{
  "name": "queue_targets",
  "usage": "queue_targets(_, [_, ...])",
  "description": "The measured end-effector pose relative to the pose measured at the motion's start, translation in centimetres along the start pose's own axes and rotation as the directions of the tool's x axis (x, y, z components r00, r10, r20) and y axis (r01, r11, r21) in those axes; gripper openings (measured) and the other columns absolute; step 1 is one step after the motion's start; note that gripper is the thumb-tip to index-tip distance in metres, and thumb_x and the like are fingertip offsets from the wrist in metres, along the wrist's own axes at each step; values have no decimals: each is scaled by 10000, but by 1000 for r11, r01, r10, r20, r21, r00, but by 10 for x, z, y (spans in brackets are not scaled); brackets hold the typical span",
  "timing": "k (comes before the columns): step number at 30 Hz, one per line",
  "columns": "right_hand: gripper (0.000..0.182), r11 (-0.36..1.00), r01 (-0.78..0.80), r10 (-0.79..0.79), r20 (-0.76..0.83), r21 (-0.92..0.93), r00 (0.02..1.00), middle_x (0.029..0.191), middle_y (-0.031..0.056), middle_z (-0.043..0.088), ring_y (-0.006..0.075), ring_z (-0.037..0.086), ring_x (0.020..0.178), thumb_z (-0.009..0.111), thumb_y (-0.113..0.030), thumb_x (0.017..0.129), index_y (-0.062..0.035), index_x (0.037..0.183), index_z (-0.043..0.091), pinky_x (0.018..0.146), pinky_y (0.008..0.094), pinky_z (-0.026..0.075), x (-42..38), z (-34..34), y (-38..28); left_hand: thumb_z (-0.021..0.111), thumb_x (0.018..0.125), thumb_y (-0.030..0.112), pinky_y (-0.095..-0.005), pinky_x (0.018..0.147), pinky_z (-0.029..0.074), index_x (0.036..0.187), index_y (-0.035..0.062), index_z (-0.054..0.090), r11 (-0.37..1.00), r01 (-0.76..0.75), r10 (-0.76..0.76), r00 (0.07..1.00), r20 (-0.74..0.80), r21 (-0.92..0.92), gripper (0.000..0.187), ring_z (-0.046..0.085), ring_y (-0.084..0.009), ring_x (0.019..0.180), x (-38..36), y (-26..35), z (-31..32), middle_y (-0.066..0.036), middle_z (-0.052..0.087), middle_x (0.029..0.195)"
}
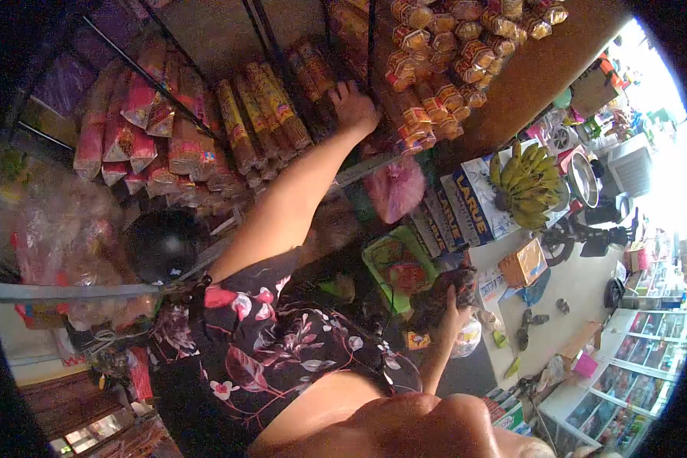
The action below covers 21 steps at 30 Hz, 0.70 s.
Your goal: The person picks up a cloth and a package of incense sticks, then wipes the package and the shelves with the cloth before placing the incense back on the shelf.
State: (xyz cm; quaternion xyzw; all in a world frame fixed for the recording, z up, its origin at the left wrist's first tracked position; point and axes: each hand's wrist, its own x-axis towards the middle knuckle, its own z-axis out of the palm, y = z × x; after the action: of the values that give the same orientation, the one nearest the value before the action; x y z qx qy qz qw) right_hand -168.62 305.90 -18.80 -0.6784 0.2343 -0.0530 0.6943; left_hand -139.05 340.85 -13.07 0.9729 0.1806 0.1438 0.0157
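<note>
One bare hand, my left hand (pixel 354 109), reaches up to the shelf with its fingers apart, resting against dark wrapped incense bundles (pixel 311 72). Beside them lie yellow-wrapped bundles (pixel 263 114), and stacked gold-and-red packs (pixel 431 107) are on its other side. Down by the green basket (pixel 397 267), my right hand (pixel 454 305) is closed around a dark, patterned bundle (pixel 459 284), whose details are blurred.
Pink-wrapped bundles (pixel 133 137) fill the shelf's left part, above a black helmet-like object (pixel 164 244). Green bananas (pixel 528 185) lie on LARUE boxes (pixel 466 202). A pink bag (pixel 397 187) hangs under the shelf. Glass display cases (pixel 626 382) stand at the lower right.
</note>
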Motion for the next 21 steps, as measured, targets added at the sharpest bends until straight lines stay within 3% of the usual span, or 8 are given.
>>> queue_targets(5, [477, 998, -28, 22, 106, 56, 994, 1159, 93, 570, 181, 533, 1030, 649, -171, 857, 42, 1250, 483, 909, 305, 401, 8, 25, -6, 647, 731, 463, -523, 989, 296, 897, -13, 693, 992, -49, 42, 997, -65, -115, 506, 379, -408, 1195, -17, -14, -61, -204, 486, 1222])
queue_targets(7, [555, 990, -103, 82, 195, 96, 977, 1193, 93, 541, 189, 540, 1042, 654, -215, 859, 12, 1313, 427, 878, 312, 440, 15, 40, -6, 643, 719, 448, -459, 895, 418, 803, -33, 674, 882, 11, -28, 999, -29, -471, 489, 517, -387, 1027, -17, -30, -65, -223, 519, 1145])
queue_targets(8, [555, 988, -110, 87, 190, 111, 978, 1193, 93, 541, 189, 540, 1042, 654, -215, 859, 12, 1313, 427, 878, 312, 440, 18, 51, -9, 634, 711, 438, -416, 780, 474, 754, -39, 646, 905, -33, -15, 994, -109, -424, 479, 577, -366, 884, -23, -37, -79, -220, 564, 992])
queue_targets(11, [527, 939, -252, 134, 428, 233, 894, 1210, 67, 529, 195, 550, 1049, 613, -209, 886, -23, 1335, 411, 869, 328, 466, 27, 86, -35, 625, 724, 404, -407, 761, 466, 775, -45, 635, 842, -153, 24, 969, -247, -518, 453, 587, -347, 844, -41, -56, -135, -201, 585, 904])
queue_targets(15, [433, 855, -401, 174, 547, 329, 819, 1084, 57, 576, 160, 587, 958, 621, -267, 878, -60, 1235, 490, 781, 314, 495, 13, 134, -81, 617, 746, 346, -380, 729, 461, 782, -53, 618, 747, -187, -4, 959, -285, -638, 401, 599, -316, 800, -70, -81, -195, -178, 595, 841])
queue_targets(17, [449, 795, -541, 324, 563, 273, 760, 1078, 54, 591, 183, 610, 931, 566, -350, 905, -65, 1243, 488, 764, 324, 510, 10, 153, -93, 614, 770, 295, -342, 709, 447, 788, -64, 604, 633, -127, -83, 970, -230, -764, 359, 586, -255, 727, -85, -100, -212, -152, 584, 804])
queue_targets(18, [482, 749, -581, 253, 673, 318, 695, 1091, 53, 594, 183, 610, 932, 516, -420, 919, -68, 1247, 487, 763, 333, 510, 18, 169, -79, 608, 795, 277, -307, 657, 419, 768, -45, 592, 597, -41, -113, 984, -135, -801, 324, 541, -160, 692, -93, -110, -213, -92, 561, 724])
queue_targets(21, [517, 704, -627, 216, 742, 333, 635, 1139, 73, 583, 196, 594, 986, 514, -455, 911, -70, 1254, 491, 817, 359, 494, 16, 202, -73, 594, 820, 271, -282, 618, 392, 762, -17, 589, 416, 148, -122, 987, 106, -897, 294, 493, -103, 668, -120, -136, -198, -24, 549, 698])
